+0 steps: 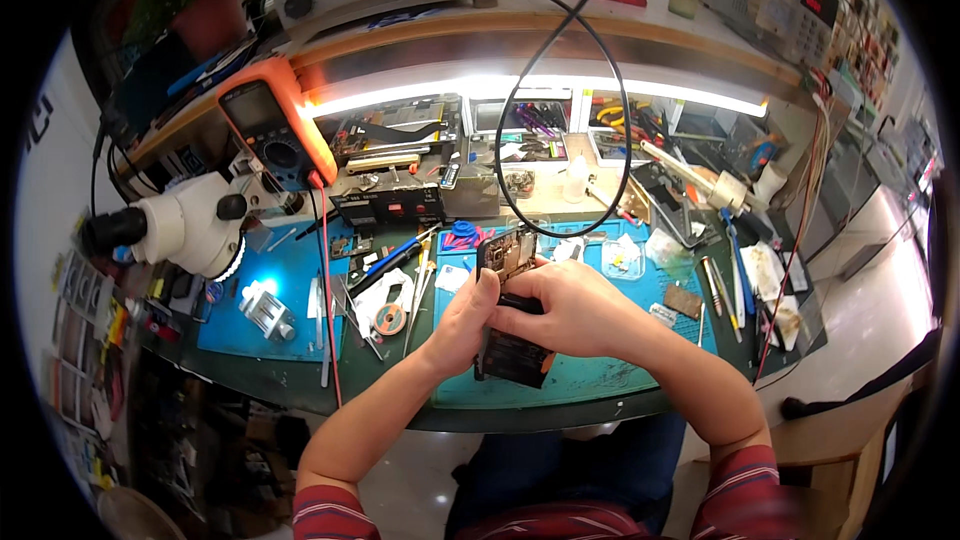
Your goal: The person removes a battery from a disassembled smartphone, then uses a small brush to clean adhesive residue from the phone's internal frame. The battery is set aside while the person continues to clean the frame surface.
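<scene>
Over the blue work mat (470, 395), both hands hold an opened smartphone (507, 254) with its circuit board bare at the top. My left hand (462, 318) is closed on the phone's left edge, thumb up along its side. From the right, my right hand (572, 302) is closed across the phone's middle, its thumb and bent fingers pressed on a black part there. Below the hands, a flat black battery (515, 358) shows at the phone's lower end, slightly askew. My fingers hide the middle of the phone.
Left of the mat stand a microscope (185, 225) and an orange multimeter (275, 125) with a red lead. A solder-wire spool (389, 318) and tweezers (365, 325) lie nearby. A black cable loop (627, 140) hangs above. Screwdrivers (718, 285) lie at right.
</scene>
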`<action>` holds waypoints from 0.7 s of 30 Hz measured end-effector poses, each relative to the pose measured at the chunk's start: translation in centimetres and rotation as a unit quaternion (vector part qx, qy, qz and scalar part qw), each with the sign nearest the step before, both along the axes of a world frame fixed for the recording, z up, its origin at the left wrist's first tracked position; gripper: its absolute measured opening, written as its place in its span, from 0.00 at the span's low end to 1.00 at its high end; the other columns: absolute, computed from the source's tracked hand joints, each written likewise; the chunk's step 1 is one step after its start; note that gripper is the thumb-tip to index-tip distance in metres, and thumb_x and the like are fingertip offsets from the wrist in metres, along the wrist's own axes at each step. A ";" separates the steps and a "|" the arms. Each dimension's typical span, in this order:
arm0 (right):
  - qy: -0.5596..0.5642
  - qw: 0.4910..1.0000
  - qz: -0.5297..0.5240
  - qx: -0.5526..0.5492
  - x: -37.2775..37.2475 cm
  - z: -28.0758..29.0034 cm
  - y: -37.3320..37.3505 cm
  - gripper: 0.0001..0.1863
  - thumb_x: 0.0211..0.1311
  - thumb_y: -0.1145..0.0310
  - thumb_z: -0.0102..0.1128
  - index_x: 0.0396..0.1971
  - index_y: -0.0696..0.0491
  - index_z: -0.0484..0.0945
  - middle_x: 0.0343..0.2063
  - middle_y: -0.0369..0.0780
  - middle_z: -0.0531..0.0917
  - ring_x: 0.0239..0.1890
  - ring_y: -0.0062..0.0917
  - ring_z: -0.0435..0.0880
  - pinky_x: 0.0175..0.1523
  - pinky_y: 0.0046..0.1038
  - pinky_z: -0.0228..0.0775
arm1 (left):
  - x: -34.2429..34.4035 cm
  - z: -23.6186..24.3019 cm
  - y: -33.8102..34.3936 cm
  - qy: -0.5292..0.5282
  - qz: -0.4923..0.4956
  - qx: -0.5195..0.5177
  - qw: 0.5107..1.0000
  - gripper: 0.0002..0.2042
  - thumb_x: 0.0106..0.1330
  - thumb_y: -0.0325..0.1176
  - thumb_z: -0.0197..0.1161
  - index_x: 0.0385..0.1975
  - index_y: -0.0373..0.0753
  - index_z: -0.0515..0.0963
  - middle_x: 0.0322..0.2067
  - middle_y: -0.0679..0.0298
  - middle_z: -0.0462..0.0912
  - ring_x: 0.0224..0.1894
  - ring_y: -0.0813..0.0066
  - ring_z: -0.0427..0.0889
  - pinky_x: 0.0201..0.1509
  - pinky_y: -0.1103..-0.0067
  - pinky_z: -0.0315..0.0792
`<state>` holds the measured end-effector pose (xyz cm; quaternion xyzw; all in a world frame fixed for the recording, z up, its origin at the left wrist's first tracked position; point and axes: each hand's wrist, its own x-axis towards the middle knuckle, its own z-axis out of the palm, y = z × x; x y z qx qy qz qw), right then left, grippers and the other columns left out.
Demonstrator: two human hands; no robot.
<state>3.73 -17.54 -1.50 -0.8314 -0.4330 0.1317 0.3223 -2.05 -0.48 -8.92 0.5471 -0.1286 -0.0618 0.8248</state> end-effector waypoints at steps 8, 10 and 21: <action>-0.013 0.997 0.005 0.079 -0.5 -1.8 -1.0 0.23 0.66 0.51 0.57 0.24 0.57 0.82 0.23 0.47 0.84 0.31 0.44 0.85 0.39 0.42 0.77 | -0.2 0.0 -0.3 -0.083 0.010 0.048 0.995 0.34 0.80 0.58 0.40 0.67 0.29 0.64 0.61 0.53 0.74 0.62 0.65 0.75 0.68 0.68 0.68; -0.018 0.995 0.001 0.103 -0.5 -2.2 -0.9 0.22 0.65 0.53 0.59 0.23 0.57 0.81 0.22 0.47 0.83 0.29 0.44 0.84 0.44 0.43 0.77 | -0.2 0.1 -0.3 -0.077 0.013 0.051 0.996 0.34 0.80 0.57 0.41 0.67 0.29 0.64 0.62 0.53 0.73 0.63 0.64 0.74 0.68 0.68 0.68; 0.009 0.992 -0.025 0.120 -0.3 -2.8 -0.9 0.21 0.64 0.54 0.63 0.19 0.56 0.78 0.17 0.45 0.80 0.25 0.45 0.82 0.48 0.40 0.79 | -0.3 0.3 -0.1 -0.042 0.011 0.052 0.998 0.36 0.78 0.60 0.43 0.67 0.29 0.63 0.62 0.51 0.73 0.62 0.63 0.76 0.66 0.67 0.70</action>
